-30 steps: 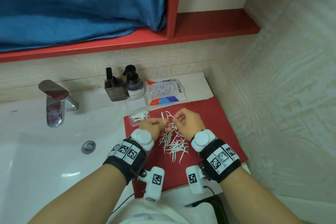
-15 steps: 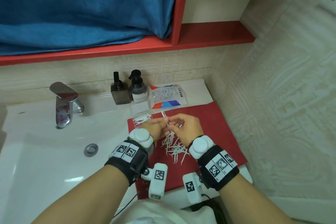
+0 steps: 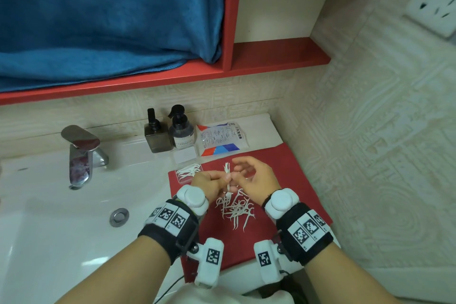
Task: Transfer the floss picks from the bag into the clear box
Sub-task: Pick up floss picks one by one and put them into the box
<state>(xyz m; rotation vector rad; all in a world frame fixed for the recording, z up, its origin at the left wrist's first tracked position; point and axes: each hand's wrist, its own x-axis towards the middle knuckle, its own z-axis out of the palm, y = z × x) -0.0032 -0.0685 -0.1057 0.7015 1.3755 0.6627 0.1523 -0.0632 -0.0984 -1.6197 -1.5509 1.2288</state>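
The left hand [image 3: 209,181] pinches a thin bundle of white plastic floss picks [image 3: 227,175] upright between its fingertips, while the right hand [image 3: 256,181] just beside it has its fingers spread loose, gripping nothing. Below both sets of fingers a tangled heap of slender, hooked picks [image 3: 234,210] lies on a smooth red mat [image 3: 291,175]; left of the left fingers the clear box [image 3: 188,171] holds several more. Beyond the fingers lie one flat, crinkly printed bag [image 3: 220,139] and two dark pump bottles [image 3: 169,132].

Dim, soft indoor light; glare on the white sink [image 3: 37,242]; slight blur; wide-angle bending at edges.
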